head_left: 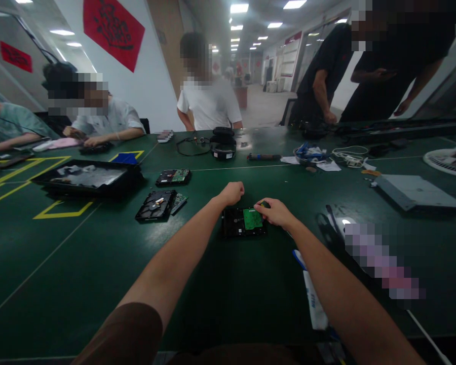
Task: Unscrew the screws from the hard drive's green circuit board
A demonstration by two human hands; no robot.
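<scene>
A black hard drive (pixel 235 223) with a green circuit board (pixel 253 219) facing up lies on the green table (pixel 228 284) in front of me. My right hand (pixel 275 210) is closed around a small dark tool, its tip at the board's far right corner. My left hand (pixel 232 192) is a fist just behind the drive's far left edge, and I cannot see anything in it.
Two more opened drives (pixel 156 205) (pixel 174 177) lie to the left, beside a black tray (pixel 87 177). A headset (pixel 223 143), cables (pixel 349 154), a grey metal cover (pixel 414 190) and a white pouch (pixel 313 299) are around. Several people sit or stand at the far edge.
</scene>
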